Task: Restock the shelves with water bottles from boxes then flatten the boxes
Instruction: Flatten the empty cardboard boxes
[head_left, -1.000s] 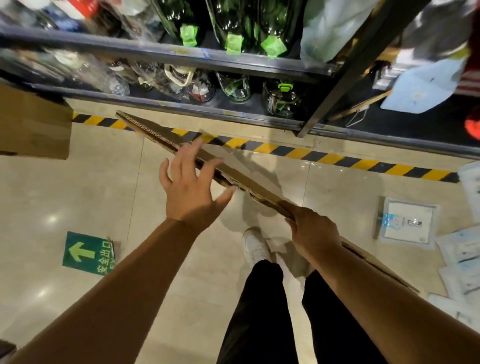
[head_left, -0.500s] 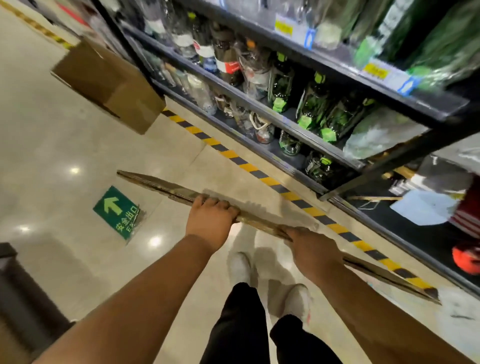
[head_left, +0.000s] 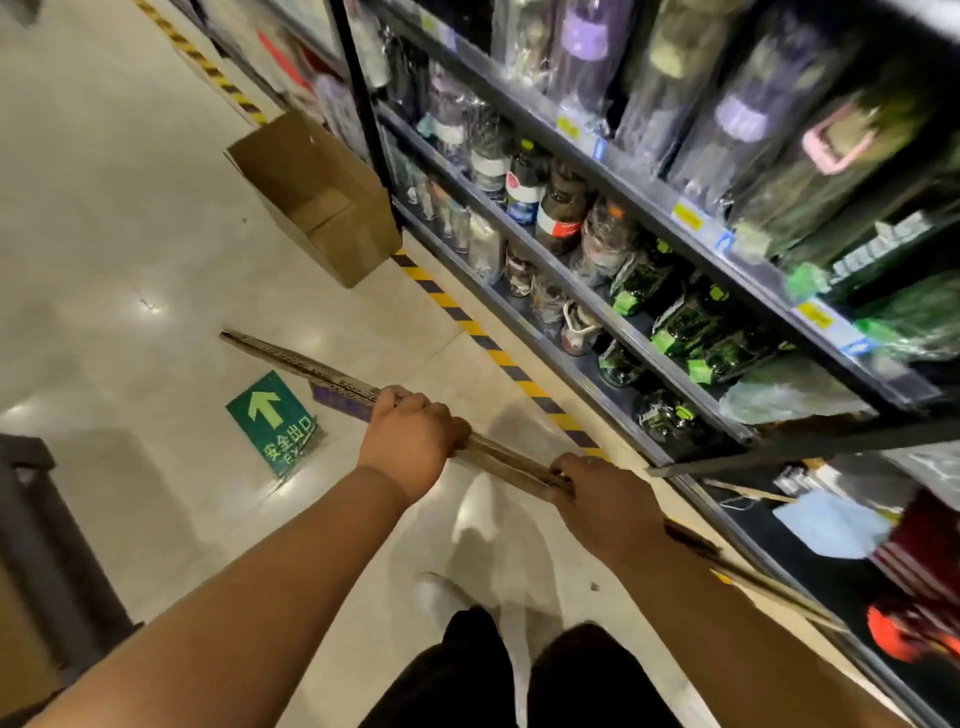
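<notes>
Both forearms are bare and extend forward and down. The left hand is knuckles-up, its fingers curled over the upper edge of the flattened box. The right hand grips the same edge further along, fingers curled round it. The hands are near each other but apart.

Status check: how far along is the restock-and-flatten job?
Done: the shelves hold bottles, and one box is already flat. In hand: left hand and right hand grip that flattened box, edge-on. Left: an open box on the floor by the shelves, not yet flattened.
</notes>
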